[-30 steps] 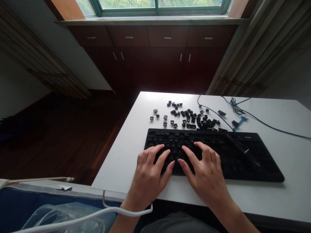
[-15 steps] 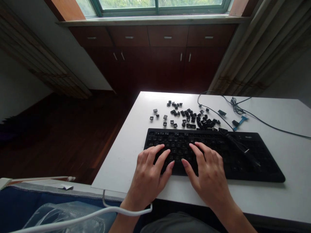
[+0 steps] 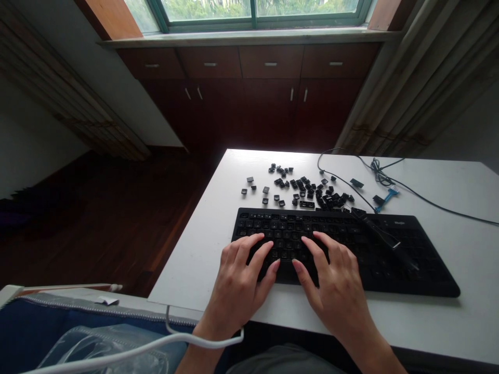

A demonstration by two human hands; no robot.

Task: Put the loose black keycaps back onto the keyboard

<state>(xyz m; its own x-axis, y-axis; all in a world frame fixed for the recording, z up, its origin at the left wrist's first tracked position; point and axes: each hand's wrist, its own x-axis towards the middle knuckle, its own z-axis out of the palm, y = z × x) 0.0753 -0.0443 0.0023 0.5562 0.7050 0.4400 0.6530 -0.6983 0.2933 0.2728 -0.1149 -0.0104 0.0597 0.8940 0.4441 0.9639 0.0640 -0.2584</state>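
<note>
A black keyboard (image 3: 413, 259) lies on the white table, many of its keycaps off. My left hand (image 3: 244, 272) rests over its left part, fingers apart and curved onto the keys, holding nothing. Over the middle keys my right hand (image 3: 331, 270) is spread the same way, also holding nothing. The two thumbs are a short gap apart near the front edge. Across the keyboard's right half lies a dark, slim tool (image 3: 380, 234), its exact kind unclear. Several loose black keycaps (image 3: 306, 187) are scattered just behind the keyboard.
A blue brush-like tool (image 3: 387, 199) lies behind the keyboard at right. A black cable (image 3: 429, 196) with a tied coil runs over the white table (image 3: 187, 259). At lower left are a white cable (image 3: 156, 343), clear plastic bag (image 3: 89, 348) and blue fabric (image 3: 23, 327).
My right index finger has shifted slightly left over the keys. The left hand keeps nearly the same pose. The whole view has tipped slightly, with the scene a little lower.
</note>
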